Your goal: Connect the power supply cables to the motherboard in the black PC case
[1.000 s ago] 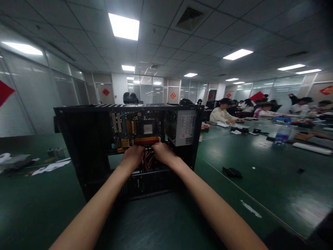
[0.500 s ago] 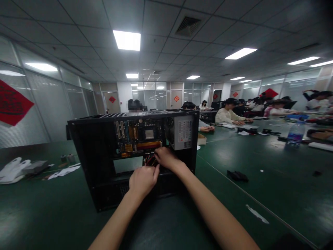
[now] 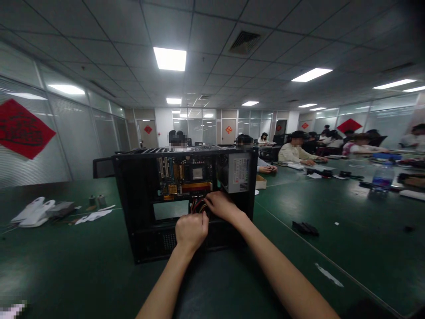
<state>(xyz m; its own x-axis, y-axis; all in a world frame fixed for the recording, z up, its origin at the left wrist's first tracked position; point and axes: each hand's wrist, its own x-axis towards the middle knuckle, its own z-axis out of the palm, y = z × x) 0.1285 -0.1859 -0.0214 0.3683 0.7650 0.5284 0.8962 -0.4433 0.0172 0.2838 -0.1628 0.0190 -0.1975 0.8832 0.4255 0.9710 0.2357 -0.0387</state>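
Observation:
An open black computer case [image 3: 139, 208] stands on the green table in front of me. Inside it are a motherboard [image 3: 197, 173] with colored slots and, at the upper right, a silver power supply [image 3: 239, 173]. A bundle of thin cables [image 3: 198, 204] in several colors hangs below the board. My left hand [image 3: 191, 230] is closed like a fist at the lower end of the bundle. Above and to its right, my right hand [image 3: 221, 206] has its fingers curled around the cables. The fingertips of both hands are partly hidden.
White plastic bags [image 3: 35, 212], paper scraps [image 3: 94, 215] and two small cylinders [image 3: 96, 201] lie to the left. On the right are a black piece [image 3: 305, 228], a white strip [image 3: 328, 274], a water bottle [image 3: 383, 177] and an open box [image 3: 261, 181]. Several people sit further back.
The whole scene has shifted right in view, and the case appears turned a little. Both hands stay at the cables, with the right one slightly lower relative to the board.

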